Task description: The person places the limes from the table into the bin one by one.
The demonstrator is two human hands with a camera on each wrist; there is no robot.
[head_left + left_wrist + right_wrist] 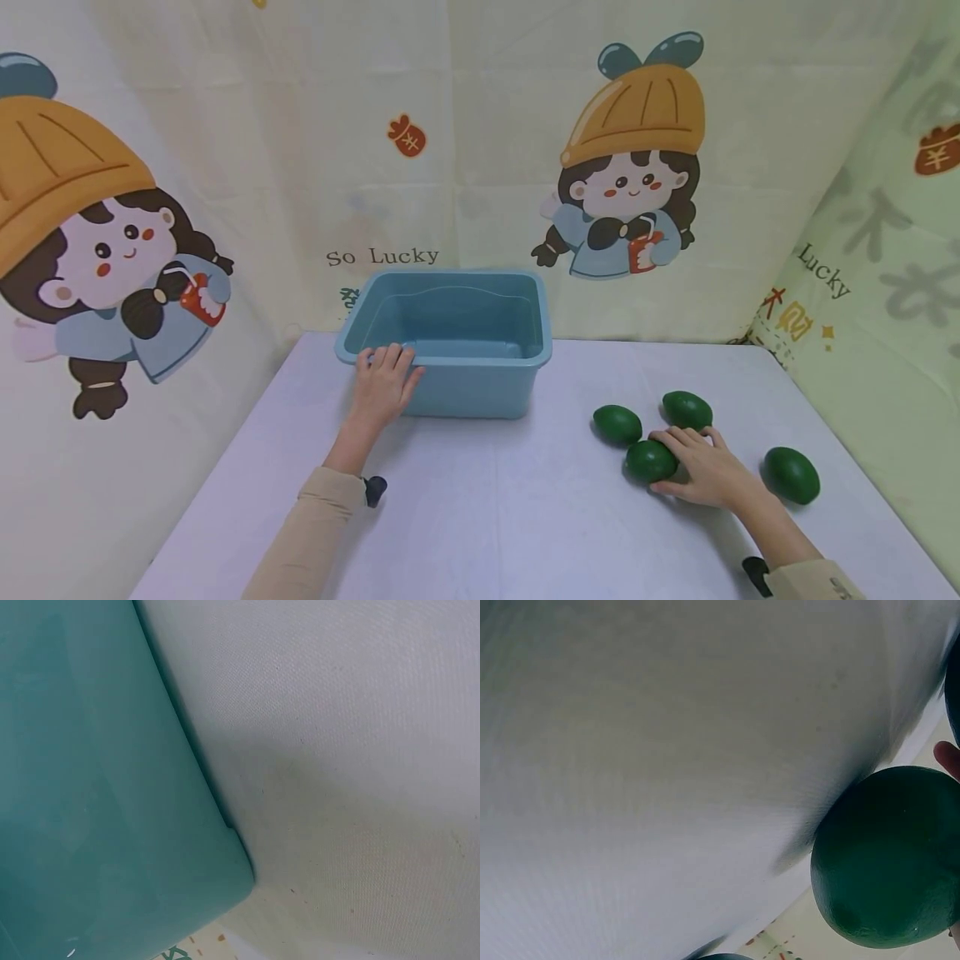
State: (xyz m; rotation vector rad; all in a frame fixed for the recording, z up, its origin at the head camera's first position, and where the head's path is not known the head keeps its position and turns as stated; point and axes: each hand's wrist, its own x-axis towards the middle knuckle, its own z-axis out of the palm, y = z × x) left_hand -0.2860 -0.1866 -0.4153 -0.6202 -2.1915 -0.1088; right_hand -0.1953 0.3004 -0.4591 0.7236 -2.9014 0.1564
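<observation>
The person is standing at a pale table [480,517] with both arms stretched out over it. The left hand [384,383] is resting on the near left rim of a blue plastic tub [457,333], with the fingers hooked over the edge and gripping it. The tub is sitting toward the back of the table, close to the printed cartoon backdrop [300,167], and looks hollow and bare inside from where I am standing. The left wrist view is showing only the tub's teal wall [97,795] next to the table's cloth.

The right hand [701,471] is lying over a dark green egg-shaped fruit [649,461] (an avocado, by the look of it), with the fingers draped over its top and side; I cannot tell whether they are truly squeezing it or only resting there. That fruit is lying on the right half of the table, well apart from the tub. Two more green fruits are sitting just behind it, one to the left [617,424] and one to the right [687,409], and a fourth [791,475] is lying alone beside the right wrist.
</observation>
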